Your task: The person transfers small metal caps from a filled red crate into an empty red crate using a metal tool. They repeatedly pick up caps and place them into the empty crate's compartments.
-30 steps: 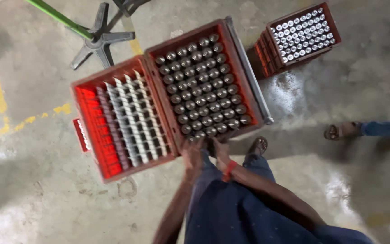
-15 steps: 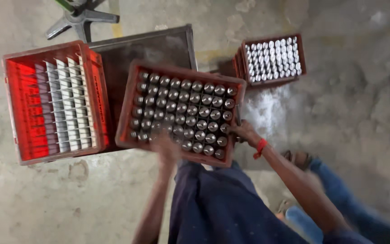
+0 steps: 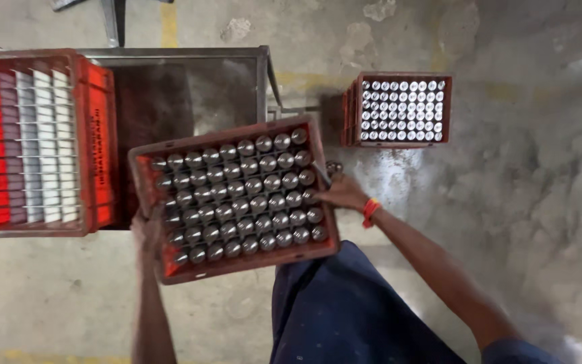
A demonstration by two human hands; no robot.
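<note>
I hold a red plastic crate (image 3: 148, 176) full of several grey metal cylinders (image 3: 240, 195) standing upright, lifted in front of me. My left hand (image 3: 146, 232) grips its left edge near the lower corner. My right hand (image 3: 341, 192), with an orange band at the wrist, grips its right edge. The crate hangs partly over the right end of a low metal tray (image 3: 190, 54) on the floor.
Another red crate (image 3: 92, 135) with white and grey ribbed parts sits on the tray's left half. A stack of red crates (image 3: 351, 108) with shiny cylinders stands on the concrete floor at the right. My blue-clad leg (image 3: 345, 310) is below.
The crate of cylinders has come off the tray beside the other crate and moved right and toward me, held in both hands. The view has shifted right.
</note>
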